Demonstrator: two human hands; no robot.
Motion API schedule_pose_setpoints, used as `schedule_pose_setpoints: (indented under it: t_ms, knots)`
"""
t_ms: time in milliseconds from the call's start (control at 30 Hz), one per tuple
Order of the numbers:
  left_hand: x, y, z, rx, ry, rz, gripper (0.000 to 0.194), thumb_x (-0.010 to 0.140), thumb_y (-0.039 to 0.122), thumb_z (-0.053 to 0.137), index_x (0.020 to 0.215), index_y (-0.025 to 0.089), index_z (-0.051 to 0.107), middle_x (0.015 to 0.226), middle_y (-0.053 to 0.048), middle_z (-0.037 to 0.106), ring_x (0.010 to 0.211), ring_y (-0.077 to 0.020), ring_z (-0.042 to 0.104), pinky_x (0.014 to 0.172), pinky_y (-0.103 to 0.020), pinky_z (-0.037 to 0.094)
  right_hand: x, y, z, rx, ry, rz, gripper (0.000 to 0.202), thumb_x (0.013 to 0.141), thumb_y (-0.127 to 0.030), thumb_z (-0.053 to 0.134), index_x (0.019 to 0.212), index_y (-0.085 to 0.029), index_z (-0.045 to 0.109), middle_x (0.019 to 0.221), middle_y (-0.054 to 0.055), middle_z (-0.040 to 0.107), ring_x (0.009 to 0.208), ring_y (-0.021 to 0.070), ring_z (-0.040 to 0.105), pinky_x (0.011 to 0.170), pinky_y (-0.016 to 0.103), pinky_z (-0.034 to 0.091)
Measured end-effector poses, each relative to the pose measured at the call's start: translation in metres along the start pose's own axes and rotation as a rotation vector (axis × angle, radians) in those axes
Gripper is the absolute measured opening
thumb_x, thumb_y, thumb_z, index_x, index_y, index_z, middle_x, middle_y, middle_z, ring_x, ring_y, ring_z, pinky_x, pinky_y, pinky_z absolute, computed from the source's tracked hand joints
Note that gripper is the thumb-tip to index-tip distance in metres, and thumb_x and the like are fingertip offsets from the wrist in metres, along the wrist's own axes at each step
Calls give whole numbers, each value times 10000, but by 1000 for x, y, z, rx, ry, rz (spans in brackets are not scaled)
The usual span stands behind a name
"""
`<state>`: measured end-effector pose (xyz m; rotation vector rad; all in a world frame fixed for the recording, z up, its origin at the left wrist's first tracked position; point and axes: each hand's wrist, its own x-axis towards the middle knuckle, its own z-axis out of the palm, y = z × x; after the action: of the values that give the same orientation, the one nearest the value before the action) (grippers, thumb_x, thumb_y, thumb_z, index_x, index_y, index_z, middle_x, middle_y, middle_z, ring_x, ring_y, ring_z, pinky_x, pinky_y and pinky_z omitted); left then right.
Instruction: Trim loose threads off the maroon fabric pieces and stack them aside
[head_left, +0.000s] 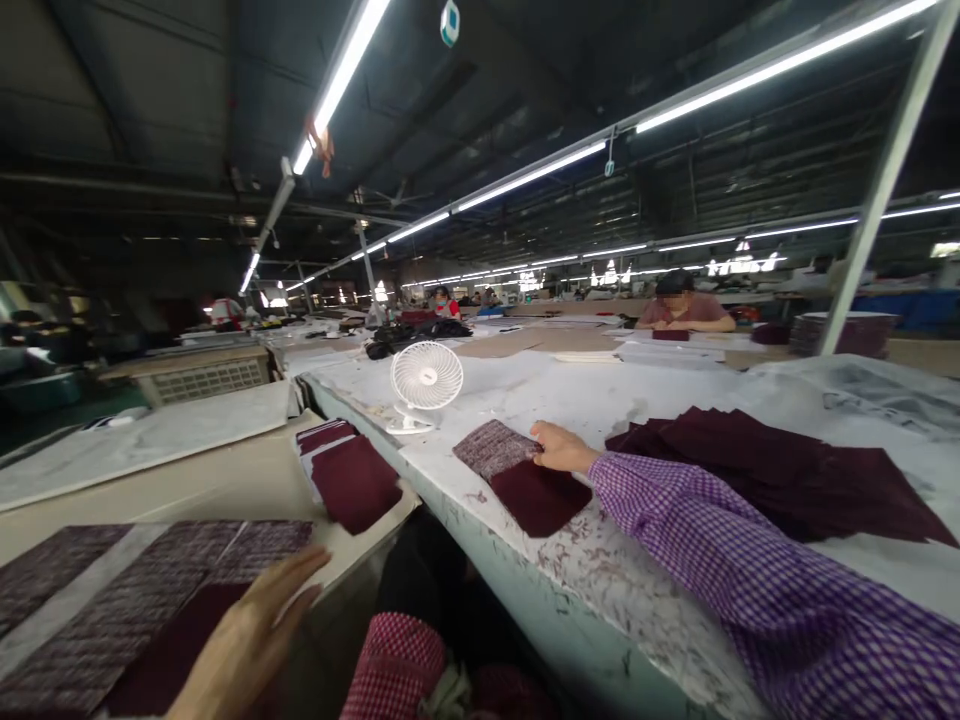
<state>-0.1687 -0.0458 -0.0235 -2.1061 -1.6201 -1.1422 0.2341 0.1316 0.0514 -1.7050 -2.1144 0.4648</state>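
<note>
On the white table [517,385], my right hand [561,447] has its fingers closed on the edge of a speckled knit piece [496,448]. Part of a plain maroon piece [540,497] shows beneath and in front of it. At the lower left, my left hand [251,630] hovers over or rests on a maroon piece [184,635], its fingers stretched out; contact is unclear. Speckled fabric strips [112,600] lie around that piece. Between the two hands, a small maroon stack [356,480] sits at the corner of the left table [247,480].
A white clip fan [427,378] stands near the white table's left edge. A large maroon fabric pile [780,470] lies right of my sleeve. Dark cloth [416,335] is behind the fan. A person [684,308] leans over the far table. A gap separates the two tables.
</note>
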Motion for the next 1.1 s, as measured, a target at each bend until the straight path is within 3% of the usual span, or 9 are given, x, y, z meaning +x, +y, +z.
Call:
schedule_pose_setpoints:
  t_ms: [133, 267, 400, 600, 667, 767, 867, 933, 1100]
  knots:
    - [29, 50, 26, -85, -144, 120, 288, 871, 348, 465, 1089, 247, 624, 1110, -38, 649, 1026, -204, 591, 888, -338, 509, 1, 6, 7, -57, 50, 8, 536, 638, -206, 645, 1150, -165, 493, 1104, 121, 557, 1047, 274, 513, 871, 350, 379]
    - [70, 115, 73, -231, -115, 197, 276, 898, 223, 404, 1080, 213, 611, 1068, -67, 633, 1011, -198, 559, 900, -372, 484, 7, 11, 11, -48, 19, 1, 507, 633, -195, 653, 1118, -169, 509, 984, 92, 602, 967, 255, 556, 810, 326, 412]
    - [93, 153, 99, -251, -179, 301, 244, 880, 187, 435, 1036, 207, 621, 1013, -62, 627, 966, -201, 532, 860, -373, 464, 8, 9, 14, -7, -7, 12, 469, 629, -178, 669, 1076, -174, 527, 961, 85, 611, 930, 239, 579, 788, 311, 437]
    - [97, 162, 104, -215, -298, 352, 232, 891, 187, 423, 997, 218, 627, 994, -36, 629, 935, -179, 536, 839, -340, 429, 1, 29, -32, 316, -227, 15, 450, 708, -211, 635, 1134, -158, 501, 1003, 94, 615, 811, 161, 623, 699, 266, 502]
    - [97, 160, 104, -232, -301, 356, 225, 889, 195, 431, 1001, 219, 625, 998, -38, 627, 940, -179, 535, 843, -340, 424, -8, 38, -54, 448, -223, 20, 471, 693, -198, 641, 1139, -151, 497, 1091, 112, 579, 840, 159, 614, 704, 271, 504]
    - [98, 158, 107, -258, -296, 337, 213, 880, 193, 445, 989, 221, 626, 987, -38, 627, 922, -184, 533, 826, -347, 422, -37, 31, -67, 308, -164, -131, 297, 728, -222, 603, 1015, -149, 583, 1012, 89, 605, 810, 164, 595, 713, 291, 481]
    - [100, 157, 113, -275, -297, 308, 191, 864, 186, 466, 951, 222, 632, 966, -34, 627, 906, -190, 525, 800, -349, 420, -77, 2, -53, -4, -251, -512, 171, 792, -288, 561, 875, -180, 664, 873, 50, 634, 792, 167, 577, 774, 306, 433]
    - [101, 157, 116, -288, -295, 289, 180, 853, 179, 478, 927, 222, 637, 951, -32, 627, 896, -193, 519, 788, -349, 418, -102, -19, -37, -211, -242, -719, 204, 816, -317, 555, 930, -189, 666, 916, 62, 628, 825, 177, 561, 786, 308, 407]
    - [102, 156, 119, -347, -290, 251, 157, 835, 175, 508, 898, 216, 646, 927, -28, 623, 878, -190, 514, 797, -348, 420, -126, -40, -7, -570, -64, -865, 216, 882, -229, 427, 900, -147, 626, 886, 101, 594, 822, 191, 521, 680, 293, 378]
